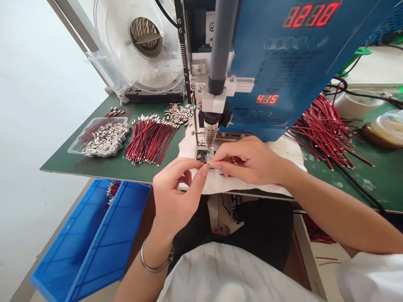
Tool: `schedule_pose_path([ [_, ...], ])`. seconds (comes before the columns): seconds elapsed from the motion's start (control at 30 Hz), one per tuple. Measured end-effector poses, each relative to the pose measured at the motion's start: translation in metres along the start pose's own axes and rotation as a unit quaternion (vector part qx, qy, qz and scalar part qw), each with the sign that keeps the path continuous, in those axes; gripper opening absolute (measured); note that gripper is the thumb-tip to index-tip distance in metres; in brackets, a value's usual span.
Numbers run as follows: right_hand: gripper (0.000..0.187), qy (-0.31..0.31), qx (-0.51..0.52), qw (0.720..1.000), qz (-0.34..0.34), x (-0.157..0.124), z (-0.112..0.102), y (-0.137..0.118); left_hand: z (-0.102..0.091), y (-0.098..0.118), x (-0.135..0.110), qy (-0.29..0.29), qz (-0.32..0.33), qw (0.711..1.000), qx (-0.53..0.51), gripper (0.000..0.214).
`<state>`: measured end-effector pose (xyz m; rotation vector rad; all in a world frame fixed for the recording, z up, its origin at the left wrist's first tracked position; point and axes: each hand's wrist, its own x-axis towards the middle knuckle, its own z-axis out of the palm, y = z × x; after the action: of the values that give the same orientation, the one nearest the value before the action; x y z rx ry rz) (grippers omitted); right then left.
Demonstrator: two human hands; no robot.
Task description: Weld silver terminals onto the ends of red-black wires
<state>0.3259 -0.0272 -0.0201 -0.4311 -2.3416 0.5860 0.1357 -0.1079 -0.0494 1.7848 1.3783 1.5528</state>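
Note:
My left hand [176, 188] and my right hand [248, 161] meet fingertip to fingertip just below the ribbed metal tip [210, 132] of the blue machine [292, 63]. Both hands pinch a small piece at the fixture [203, 156]; it is too small to name. A bit of red wire [226, 175] shows under my right fingers. A bundle of red and black wires with metal ends [149, 140] lies to the left of my hands on the green mat [103, 165].
A clear tray of small metal terminals [103, 138] sits at far left, loose terminals [179, 113] behind the bundle. A pile of red wires [324, 130] lies at right. A blue bin [94, 239] stands below the table edge. A clear reel [141, 42] stands at the back.

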Motion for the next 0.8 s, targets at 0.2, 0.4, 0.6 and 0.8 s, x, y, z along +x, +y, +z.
schedule_pose_path([
  [0.2,0.014,-0.008,-0.002,1.000,-0.007,-0.0004,-0.0011,0.0004,-0.0044,0.0027,0.0061,-0.075,-0.069,0.993,-0.065,0.015],
  [0.4,0.016,0.004,-0.003,1.000,0.026,-0.0008,-0.0027,-0.0017,-0.0025,0.0029,0.0060,-0.039,-0.051,0.996,-0.064,0.004],
  [0.6,0.015,0.000,0.020,0.998,0.053,-0.0002,-0.0014,-0.0019,-0.0042,0.0032,0.0077,-0.046,-0.034,0.997,-0.051,0.005],
  [0.8,0.016,-0.004,0.155,0.980,0.127,0.0003,-0.0011,-0.0031,-0.0070,-0.0005,0.0091,-0.061,-0.001,0.997,-0.043,0.008],
])
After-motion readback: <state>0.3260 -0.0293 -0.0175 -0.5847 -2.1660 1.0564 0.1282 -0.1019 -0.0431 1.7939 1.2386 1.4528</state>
